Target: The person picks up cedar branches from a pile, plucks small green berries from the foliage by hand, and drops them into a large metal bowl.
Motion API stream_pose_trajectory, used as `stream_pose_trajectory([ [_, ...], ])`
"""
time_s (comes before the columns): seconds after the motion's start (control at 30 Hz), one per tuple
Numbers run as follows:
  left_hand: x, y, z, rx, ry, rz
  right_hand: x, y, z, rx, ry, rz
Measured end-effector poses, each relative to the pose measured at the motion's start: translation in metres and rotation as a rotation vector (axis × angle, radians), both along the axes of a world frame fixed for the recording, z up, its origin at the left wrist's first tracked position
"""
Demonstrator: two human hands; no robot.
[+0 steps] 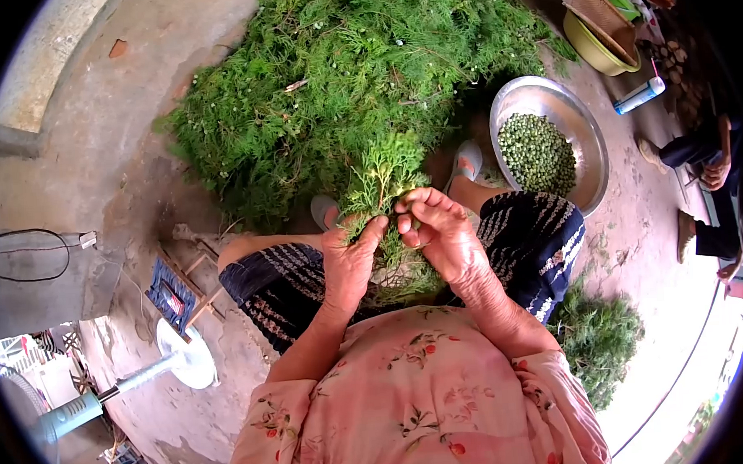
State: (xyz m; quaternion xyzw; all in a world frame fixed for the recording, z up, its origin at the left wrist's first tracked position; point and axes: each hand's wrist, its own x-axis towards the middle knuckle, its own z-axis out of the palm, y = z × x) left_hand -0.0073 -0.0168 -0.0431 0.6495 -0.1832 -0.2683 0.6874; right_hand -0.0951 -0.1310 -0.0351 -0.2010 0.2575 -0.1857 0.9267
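A green leafy sprig (389,165) stands up between my hands, above my lap. My left hand (352,258) is closed round its lower stem, thumb on top. Beside it my right hand (443,232) has its fingers pinched at the sprig's right side; what lies between the fingertips is too small to make out. More cut greenery (403,281) lies in my lap beneath the hands. Beyond my feet spreads a large heap of green branches (322,92). To the right, a metal basin (590,149) holds many small green berries (535,152).
A yellow basin (589,48) and a blue-white can (639,95) are at the upper right. Another person (713,168) sits at the right edge. A small wooden stool (177,292) and a standing fan (70,416) are at left. Another green pile (596,342) lies behind my right knee.
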Motion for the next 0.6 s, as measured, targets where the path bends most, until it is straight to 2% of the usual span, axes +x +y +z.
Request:
stream_pose_trajectory([
  [0.07, 0.002, 0.002, -0.001, 0.085, -0.067, 0.000, -0.004, -0.005, 0.005, 0.014, 0.020, 0.030],
  [0.13, 0.001, 0.001, -0.002, 0.118, -0.163, -0.003, -0.006, -0.004, -0.003, -0.182, -0.046, 0.123],
  [0.2, 0.001, -0.001, -0.001, 0.150, -0.259, -0.008, 0.000, 0.007, -0.001, -0.432, -0.009, 0.084],
  [0.27, 0.003, -0.003, -0.001, 0.155, -0.560, -0.086, 0.007, 0.013, -0.007, -0.709, 0.033, 0.042],
  [0.33, 0.003, -0.002, -0.007, 0.147, -0.585, -0.076, 0.009, 0.017, -0.010, -0.733, 0.119, 0.032],
  [0.43, 0.003, 0.003, -0.008, 0.168, -0.609, -0.097, 0.011, 0.021, -0.021, -0.962, 0.131, -0.093],
  [0.47, 0.003, 0.004, -0.007, 0.133, -0.522, -0.127, 0.010, 0.021, -0.020, -0.960, 0.131, -0.090],
  [0.53, 0.002, 0.004, -0.003, 0.094, -0.437, -0.156, 0.006, 0.017, -0.012, -0.529, 0.134, 0.070],
  [0.57, 0.001, 0.003, 0.001, 0.087, -0.398, -0.150, 0.006, 0.016, -0.008, -0.412, 0.194, 0.097],
  [0.6, 0.000, 0.003, 0.003, 0.081, -0.359, -0.144, 0.005, 0.014, -0.011, -0.414, 0.192, 0.099],
])
